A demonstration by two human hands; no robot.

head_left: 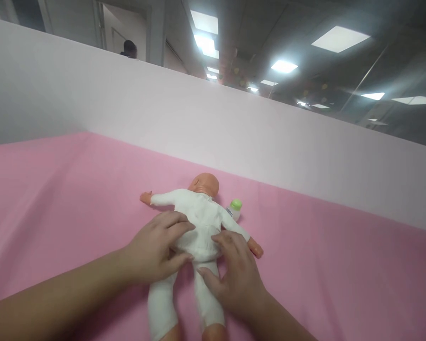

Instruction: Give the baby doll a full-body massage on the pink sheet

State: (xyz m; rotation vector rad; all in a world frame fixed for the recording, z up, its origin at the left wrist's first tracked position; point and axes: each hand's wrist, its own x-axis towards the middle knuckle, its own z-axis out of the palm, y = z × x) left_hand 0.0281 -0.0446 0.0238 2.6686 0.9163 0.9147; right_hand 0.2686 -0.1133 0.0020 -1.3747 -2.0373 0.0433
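A baby doll in white clothing lies stretched out on a pink sheet, its face not showing and its arms spread wide. Around its hips is a bulky white layer that looks like a diaper. My left hand rests on the doll's left-of-picture hip, thumb and fingers apart. On the opposite hip, my right hand lies with its fingers spread, the thumb over the top of a leg. Neither hand visibly clasps anything. A small clear bottle with a green cap lies beside the doll's shoulder, partly behind its arm.
The pink sheet covers the surface and has soft folds. A white panel rises along the far side. Beyond it, a person's head shows near a doorway, under lit ceiling panels.
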